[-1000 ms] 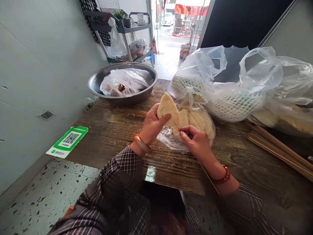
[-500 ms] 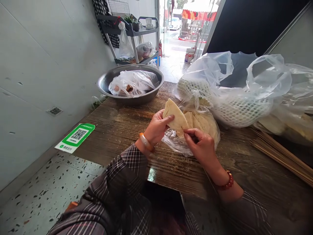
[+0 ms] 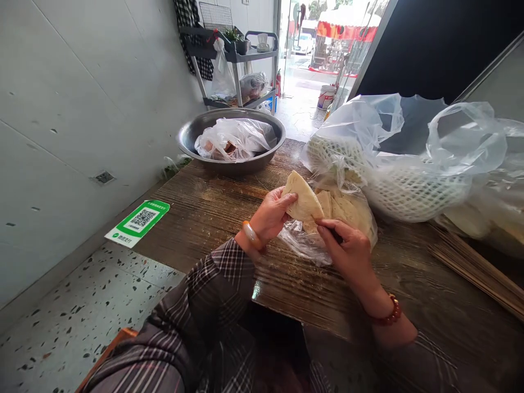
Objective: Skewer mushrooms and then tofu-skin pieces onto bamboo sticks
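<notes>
My left hand (image 3: 270, 217) is closed on a pale yellow folded tofu sheet (image 3: 302, 197), thumb on its face and fingers behind. My right hand (image 3: 347, 248) is closed in a pinch at the sheet's lower right corner. A thin wooden skewer (image 3: 314, 218) shows only as a short tip there; most of it is hidden by the hand. Behind and below my hands, more folded tofu sheets (image 3: 354, 214) lie in an open clear plastic bag (image 3: 301, 243) on the wooden table (image 3: 213, 202).
A metal basin (image 3: 186, 139) holding a bagged item stands at the far left. Plastic bags with net-wrapped produce (image 3: 417, 183) stand at the right, behind a bundle of wooden skewers (image 3: 475, 267). A green QR card (image 3: 139, 222) lies on the left corner. A shelf cart (image 3: 237, 54) stands beyond.
The view has swung slightly left, so everything sits further right in it. Both hands keep the same hold, with the skewer tip still at the sheet's corner.
</notes>
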